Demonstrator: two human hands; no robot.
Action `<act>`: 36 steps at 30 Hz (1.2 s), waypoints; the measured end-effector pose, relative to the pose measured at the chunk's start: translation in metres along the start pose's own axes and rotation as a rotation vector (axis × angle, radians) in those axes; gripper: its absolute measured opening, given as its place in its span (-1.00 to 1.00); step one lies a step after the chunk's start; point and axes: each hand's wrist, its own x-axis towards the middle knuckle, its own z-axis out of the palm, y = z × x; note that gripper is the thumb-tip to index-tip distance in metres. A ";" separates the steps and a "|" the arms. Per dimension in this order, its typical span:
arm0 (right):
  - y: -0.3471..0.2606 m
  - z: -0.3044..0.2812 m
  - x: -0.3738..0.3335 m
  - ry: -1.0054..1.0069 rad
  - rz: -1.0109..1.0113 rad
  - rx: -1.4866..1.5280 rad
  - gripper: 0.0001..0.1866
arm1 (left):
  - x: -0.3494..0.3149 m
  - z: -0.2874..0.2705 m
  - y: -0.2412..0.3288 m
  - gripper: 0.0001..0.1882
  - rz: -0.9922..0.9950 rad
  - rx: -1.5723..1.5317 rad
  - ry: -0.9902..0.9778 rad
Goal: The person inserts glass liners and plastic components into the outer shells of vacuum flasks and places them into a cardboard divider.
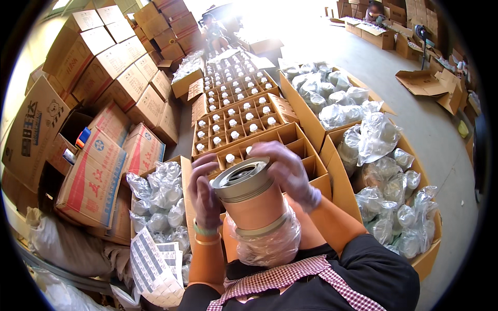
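A canister [249,208] with a copper-pink body and a grey ringed top stands slightly tilted in front of my body, between my bare legs. Crumpled clear plastic [270,242] bunches around its lower part. My left hand [206,189], in a thin translucent glove, is beside the left of the grey top, its fingers apart and bent. On the other side, my gloved right hand [290,173] arches with spread fingers near the top's right rim; some blur hides whether the fingertips touch it.
Ahead runs a row of divided cartons [236,124] holding several white-capped items. Boxes of plastic-wrapped pieces stand at right [386,199] and left [161,197]. Printed sheets [155,267] lie at lower left. Stacked cartons [111,67] rise behind; other people sit farther off.
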 end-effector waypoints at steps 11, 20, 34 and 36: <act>0.035 -0.013 -0.031 -0.044 0.180 0.144 -0.59 | -0.033 0.010 -0.019 -0.80 -0.039 0.085 -0.162; 0.145 0.004 -0.043 0.074 0.521 1.211 -0.72 | -0.025 0.087 0.038 -0.62 0.135 1.130 -0.273; -0.021 0.028 -0.012 -0.031 -0.095 -0.628 -0.64 | -0.012 0.013 -0.071 -0.35 -0.215 -0.730 -0.070; -0.012 0.012 -0.020 -0.087 0.023 -0.445 -0.67 | -0.021 0.014 -0.072 -0.31 -0.147 -0.489 -0.054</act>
